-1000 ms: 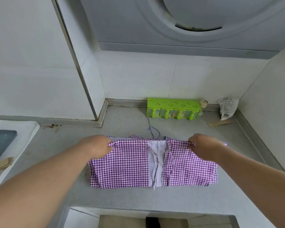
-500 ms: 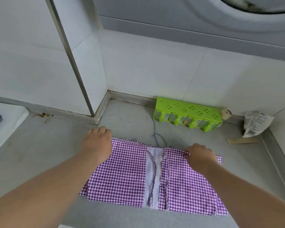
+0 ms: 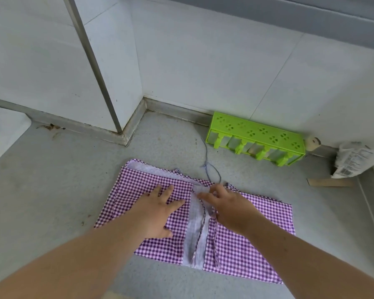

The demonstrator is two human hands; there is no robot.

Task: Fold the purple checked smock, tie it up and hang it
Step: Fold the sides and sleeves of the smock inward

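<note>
The purple checked smock (image 3: 253, 244) lies flat and folded on the grey counter (image 3: 52, 190), with a pale lining strip down its middle. A thin tie cord (image 3: 209, 169) trails from its far edge toward the wall. My left hand (image 3: 158, 212) rests palm down on the left half, fingers spread. My right hand (image 3: 227, 206) rests on the fabric just right of the pale strip, with its fingertips at the strip's far end. Whether they pinch anything is unclear.
A green plastic rack (image 3: 257, 139) stands against the back wall. To its right are a small wooden object (image 3: 312, 143), a crumpled packet (image 3: 354, 160) and a flat wooden stick (image 3: 330, 182). A white board (image 3: 4, 130) lies at far left. Tiled walls form a corner behind.
Both hands have left the smock's outer far corners and moved inward to its middle. The view has tilted down and closer.
</note>
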